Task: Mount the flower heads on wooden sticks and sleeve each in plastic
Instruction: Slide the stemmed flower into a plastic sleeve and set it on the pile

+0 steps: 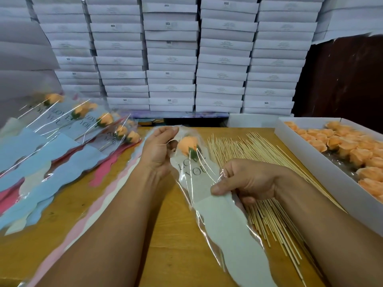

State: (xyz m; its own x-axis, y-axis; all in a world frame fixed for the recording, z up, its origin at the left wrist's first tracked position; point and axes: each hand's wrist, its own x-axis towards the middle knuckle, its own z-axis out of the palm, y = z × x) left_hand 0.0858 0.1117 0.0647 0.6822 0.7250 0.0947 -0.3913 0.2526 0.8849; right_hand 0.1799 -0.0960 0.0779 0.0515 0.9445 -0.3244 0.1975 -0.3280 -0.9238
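Holding plastic sleeve (209,189) over surface (176,235), flower (186,144) inside: left hand (158,151) fingers pinching top edge, right hand (246,181) fingers gripping middle.

A small packing workshop or stockroom. Stacked white cartons (172,59) fill the back wall. The wooden table (176,245) holds loose skewers (259,154), a tray of flower heads (339,146) and finished sleeved roses (68,129).

Pretty even soft light, glare streaks on the plastic sleeve (199,172), wide-angle bending the white boxes (172,59) behind it, edges blurry.
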